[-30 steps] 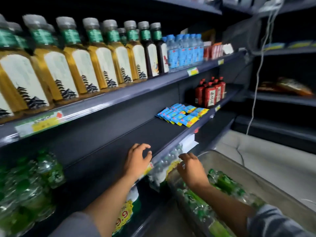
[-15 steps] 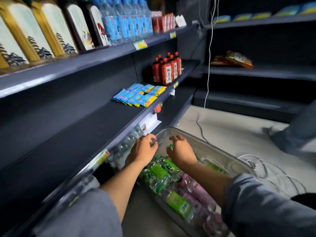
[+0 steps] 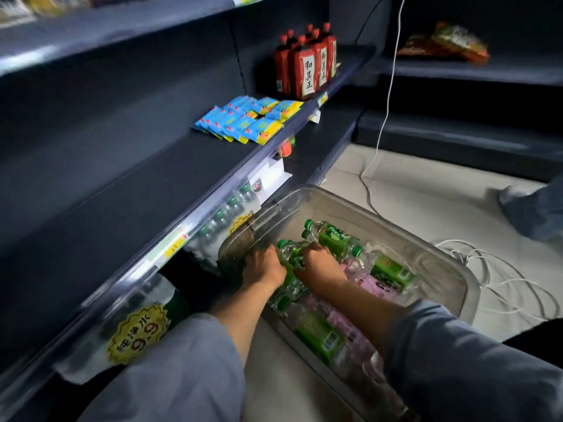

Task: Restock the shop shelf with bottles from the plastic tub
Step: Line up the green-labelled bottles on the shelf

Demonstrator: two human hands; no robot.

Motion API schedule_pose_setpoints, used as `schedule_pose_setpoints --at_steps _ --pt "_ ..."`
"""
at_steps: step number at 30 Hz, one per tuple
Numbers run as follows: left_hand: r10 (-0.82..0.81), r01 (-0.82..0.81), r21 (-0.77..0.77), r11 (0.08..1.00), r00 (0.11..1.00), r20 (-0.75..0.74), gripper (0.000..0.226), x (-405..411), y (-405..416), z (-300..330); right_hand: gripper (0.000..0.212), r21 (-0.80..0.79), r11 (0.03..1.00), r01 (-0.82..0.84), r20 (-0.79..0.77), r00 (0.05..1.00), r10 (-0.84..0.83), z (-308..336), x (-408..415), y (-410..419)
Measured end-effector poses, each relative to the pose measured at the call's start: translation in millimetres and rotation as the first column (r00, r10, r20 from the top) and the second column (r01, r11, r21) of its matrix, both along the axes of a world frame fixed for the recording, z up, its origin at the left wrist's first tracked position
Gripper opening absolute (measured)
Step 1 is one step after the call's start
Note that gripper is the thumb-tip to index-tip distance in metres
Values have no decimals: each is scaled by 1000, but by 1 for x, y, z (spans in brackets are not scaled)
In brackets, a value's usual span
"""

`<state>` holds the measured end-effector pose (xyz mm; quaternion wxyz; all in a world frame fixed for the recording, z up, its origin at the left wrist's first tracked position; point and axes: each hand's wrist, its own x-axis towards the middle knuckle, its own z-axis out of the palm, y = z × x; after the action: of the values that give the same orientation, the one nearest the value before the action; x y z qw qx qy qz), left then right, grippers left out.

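Shop floor: plastic tub [image 3: 469, 287] (clear), two hands gripping bottles [image 3: 289, 257].

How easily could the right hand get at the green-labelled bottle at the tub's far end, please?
Probably easily: the right hand is already inside the tub, and the bottle lies on top just beyond it, uncovered.

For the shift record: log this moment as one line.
phase: picking | left hand: on green-capped bottles | right hand: on same bottles | source: plastic tub on floor | shelf: bare stretch
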<state>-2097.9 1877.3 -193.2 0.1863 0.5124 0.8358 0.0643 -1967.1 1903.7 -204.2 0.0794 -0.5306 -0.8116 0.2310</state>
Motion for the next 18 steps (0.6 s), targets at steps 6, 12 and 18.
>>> schedule_pose_setpoints --at_steps 6,12,18 --pt "-49 -21 -238 971 958 -282 41 7 2 -16 24 -89 993 -80 59 995 85 -18 -18 -8" --pt "-178 44 -370 928 924 -338 45 2 9 -22 20 -100 989 -110 154 980 124 -19 -26 1" --pt "-6 -76 -334 940 971 -239 48 3 14 -19 31 -120 970 -210 264 935 235 -20 -40 13"
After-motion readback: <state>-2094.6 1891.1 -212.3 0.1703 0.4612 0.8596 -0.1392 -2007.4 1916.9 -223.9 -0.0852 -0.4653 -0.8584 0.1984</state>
